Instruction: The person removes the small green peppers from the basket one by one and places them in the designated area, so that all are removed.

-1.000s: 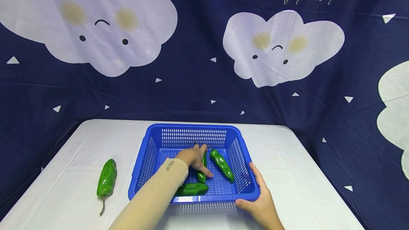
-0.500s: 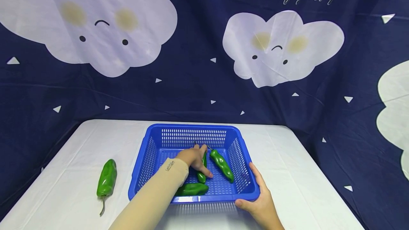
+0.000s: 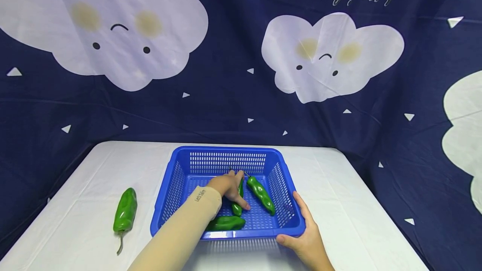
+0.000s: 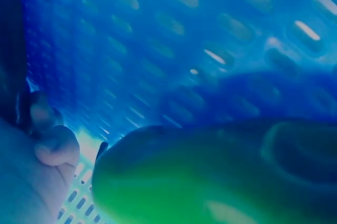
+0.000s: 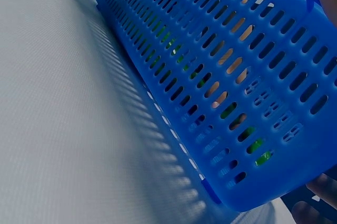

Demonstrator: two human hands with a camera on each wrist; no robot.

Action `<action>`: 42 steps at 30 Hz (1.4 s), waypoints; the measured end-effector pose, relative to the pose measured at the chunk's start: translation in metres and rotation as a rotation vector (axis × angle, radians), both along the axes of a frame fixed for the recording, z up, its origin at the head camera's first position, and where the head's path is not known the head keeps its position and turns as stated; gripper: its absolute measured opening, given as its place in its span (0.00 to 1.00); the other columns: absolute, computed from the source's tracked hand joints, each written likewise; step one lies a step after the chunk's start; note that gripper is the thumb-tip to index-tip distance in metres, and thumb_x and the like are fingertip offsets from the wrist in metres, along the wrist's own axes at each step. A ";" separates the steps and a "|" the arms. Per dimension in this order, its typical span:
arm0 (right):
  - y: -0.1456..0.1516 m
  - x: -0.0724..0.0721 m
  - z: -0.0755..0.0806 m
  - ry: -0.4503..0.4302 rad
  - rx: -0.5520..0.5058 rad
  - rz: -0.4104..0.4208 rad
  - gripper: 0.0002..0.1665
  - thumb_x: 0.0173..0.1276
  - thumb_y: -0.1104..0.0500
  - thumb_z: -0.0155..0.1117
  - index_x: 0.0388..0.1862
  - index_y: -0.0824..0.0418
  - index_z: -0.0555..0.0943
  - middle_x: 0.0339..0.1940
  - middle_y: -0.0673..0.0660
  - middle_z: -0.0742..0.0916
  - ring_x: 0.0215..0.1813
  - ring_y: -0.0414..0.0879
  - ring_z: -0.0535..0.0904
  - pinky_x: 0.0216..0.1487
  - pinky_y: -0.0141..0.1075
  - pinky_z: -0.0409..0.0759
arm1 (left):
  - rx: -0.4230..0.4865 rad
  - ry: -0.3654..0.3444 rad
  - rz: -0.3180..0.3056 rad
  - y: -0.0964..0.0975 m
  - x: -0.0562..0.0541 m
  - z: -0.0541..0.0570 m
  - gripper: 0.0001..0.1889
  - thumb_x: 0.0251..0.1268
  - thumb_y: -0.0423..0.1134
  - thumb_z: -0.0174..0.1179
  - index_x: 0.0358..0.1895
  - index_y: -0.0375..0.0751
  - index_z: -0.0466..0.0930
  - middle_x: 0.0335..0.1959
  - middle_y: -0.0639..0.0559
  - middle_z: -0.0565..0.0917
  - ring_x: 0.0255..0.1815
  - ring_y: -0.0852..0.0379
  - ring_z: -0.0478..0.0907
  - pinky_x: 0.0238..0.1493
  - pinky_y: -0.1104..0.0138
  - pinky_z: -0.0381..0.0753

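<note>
A blue plastic basket (image 3: 229, 234) with slotted walls stands on the table. Inside it, my left hand (image 3: 227, 187) reaches down over a long green pepper (image 3: 237, 210), its fingers and thumb about it; the hand hides much of this pepper. A second green pepper (image 3: 261, 195) lies to the right of that hand. Along the near wall rests another green pepper (image 3: 226, 223), partly behind my left forearm and large in the left wrist view (image 4: 210, 176). My right hand (image 3: 306, 237) grips the basket's near right corner, thumb at the front and fingers along the side.
A green pepper (image 3: 125, 210) with a curved stem lies on the white-covered table (image 3: 361, 221), left of the basket. Behind the table hangs a dark blue cloth (image 3: 226, 116) printed with clouds. A beige sleeve (image 3: 180, 229) covers my left forearm.
</note>
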State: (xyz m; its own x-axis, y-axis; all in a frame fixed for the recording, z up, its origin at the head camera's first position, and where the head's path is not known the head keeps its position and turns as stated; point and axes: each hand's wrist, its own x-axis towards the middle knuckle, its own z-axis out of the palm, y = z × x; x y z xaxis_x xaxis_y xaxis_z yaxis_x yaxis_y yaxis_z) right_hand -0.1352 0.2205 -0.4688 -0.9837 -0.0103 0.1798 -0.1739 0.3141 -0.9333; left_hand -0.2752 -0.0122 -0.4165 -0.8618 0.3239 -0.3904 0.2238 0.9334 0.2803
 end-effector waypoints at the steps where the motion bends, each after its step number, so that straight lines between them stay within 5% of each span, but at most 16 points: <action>1: 0.000 0.000 0.000 0.000 0.000 0.001 0.68 0.48 0.64 0.82 0.80 0.38 0.51 0.80 0.61 0.61 0.73 0.59 0.65 0.60 0.22 0.73 | 0.000 0.003 -0.004 0.000 0.000 0.000 0.53 0.36 0.69 0.75 0.66 0.52 0.60 0.72 0.39 0.64 0.71 0.39 0.68 0.64 0.43 0.74; 15: 0.000 0.000 0.000 -0.002 -0.022 0.001 0.69 0.47 0.66 0.82 0.80 0.38 0.51 0.79 0.62 0.62 0.71 0.52 0.69 0.59 0.23 0.74 | 0.057 -0.013 -0.005 -0.002 -0.002 0.002 0.48 0.35 0.58 0.80 0.62 0.57 0.60 0.64 0.41 0.67 0.54 0.42 0.78 0.56 0.47 0.80; 19: -0.001 0.000 0.000 -0.003 -0.020 -0.002 0.69 0.47 0.66 0.82 0.80 0.38 0.51 0.79 0.61 0.63 0.70 0.47 0.71 0.59 0.24 0.74 | 0.129 -0.008 -0.032 -0.004 -0.004 0.004 0.47 0.36 0.55 0.80 0.61 0.56 0.60 0.55 0.44 0.68 0.48 0.46 0.77 0.53 0.49 0.80; 32: -0.002 -0.001 0.001 -0.032 -0.006 -0.027 0.69 0.46 0.66 0.82 0.80 0.38 0.51 0.80 0.60 0.62 0.73 0.57 0.66 0.59 0.23 0.73 | 0.390 -0.050 -0.120 -0.012 -0.013 0.012 0.45 0.40 0.47 0.80 0.61 0.45 0.60 0.46 0.46 0.70 0.46 0.52 0.72 0.55 0.56 0.76; 42: -0.001 0.000 0.001 -0.039 -0.021 -0.023 0.69 0.47 0.66 0.82 0.80 0.38 0.51 0.79 0.61 0.62 0.72 0.59 0.68 0.59 0.27 0.77 | 0.674 -0.194 -0.067 -0.025 -0.013 0.024 0.44 0.45 0.42 0.77 0.63 0.44 0.58 0.44 0.46 0.79 0.45 0.54 0.79 0.57 0.61 0.76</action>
